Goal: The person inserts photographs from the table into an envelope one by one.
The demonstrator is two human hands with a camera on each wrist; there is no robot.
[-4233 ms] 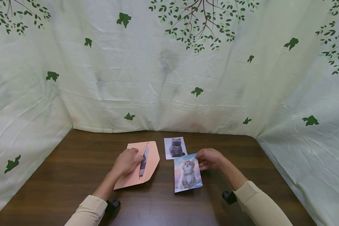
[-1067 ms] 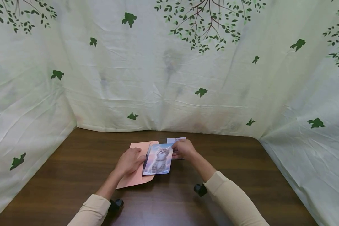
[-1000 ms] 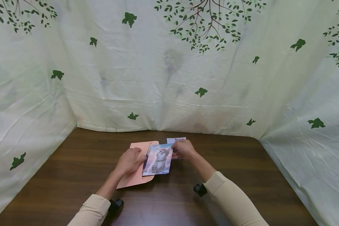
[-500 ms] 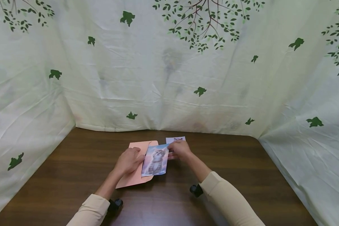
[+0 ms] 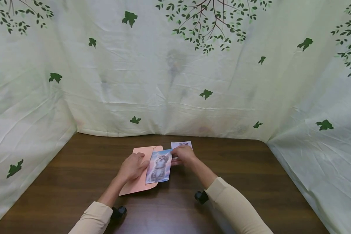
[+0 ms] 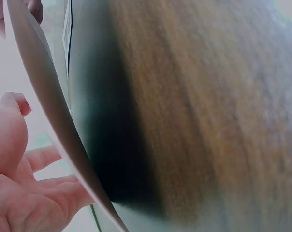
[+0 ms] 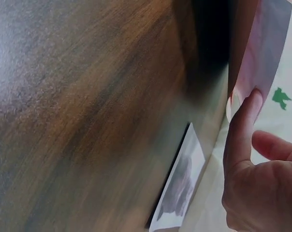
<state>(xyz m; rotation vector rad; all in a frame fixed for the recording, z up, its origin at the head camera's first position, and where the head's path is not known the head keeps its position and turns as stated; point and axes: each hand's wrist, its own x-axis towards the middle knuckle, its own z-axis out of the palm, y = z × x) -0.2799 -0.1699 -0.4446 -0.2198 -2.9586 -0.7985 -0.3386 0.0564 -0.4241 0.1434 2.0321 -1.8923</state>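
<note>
My left hand (image 5: 133, 167) grips a peach envelope (image 5: 137, 186), its thumb lying near the opening. In the left wrist view the envelope (image 6: 64, 125) shows edge-on and bowed, with fingers behind it. My right hand (image 5: 186, 154) pinches the upper right corner of a kitten picture card (image 5: 159, 167), a light tabby on a pink and blue sky. The card's left edge sits at the envelope's opening, apparently partly inside; most of its face still shows. Behind the right hand lies a second picture card (image 5: 181, 144) of a grey cat, mostly hidden in the head view but clearer in the right wrist view.
Everything is over a dark brown wooden table (image 5: 76, 182). A pale cloth (image 5: 111, 81) printed with green leaves and branches hangs behind it and at both sides. A black wrist camera (image 5: 201, 197) is worn under the right forearm, another (image 5: 118, 213) under the left.
My right hand has brought the kitten card leftward from beside the envelope to its opening, then slid it a little further left. The left hand keeps hold of the envelope; the grey-cat card stays put.
</note>
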